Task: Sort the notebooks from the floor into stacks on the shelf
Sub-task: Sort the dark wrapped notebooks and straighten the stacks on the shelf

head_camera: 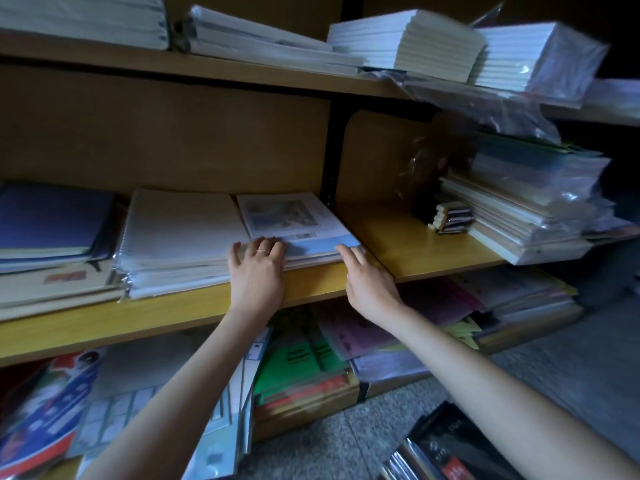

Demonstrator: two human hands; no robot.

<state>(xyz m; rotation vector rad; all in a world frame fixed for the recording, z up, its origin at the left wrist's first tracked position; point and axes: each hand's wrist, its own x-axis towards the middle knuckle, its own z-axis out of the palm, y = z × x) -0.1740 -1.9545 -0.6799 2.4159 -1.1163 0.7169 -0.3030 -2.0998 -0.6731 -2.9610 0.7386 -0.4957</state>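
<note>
A low stack of notebooks with a blue and white picture cover (298,220) lies on the middle shelf (194,306), against the black upright. My left hand (258,270) presses with straight fingers on the stack's near left edge. My right hand (369,282) touches the stack's near right corner with extended fingers. To the left lies a taller pile of white spiral notebooks (180,240), and further left a pile topped by a blue notebook (52,220). Dark notebooks (446,448) lie on the floor at the lower right.
The right bay of the shelf holds small pads (452,218) and plastic-wrapped paper stacks (533,199). White paper stacks (408,43) fill the top shelf. Green and pink folders (304,362) and coloured booklets (45,396) crowd the bottom shelf. The floor (571,358) is grey.
</note>
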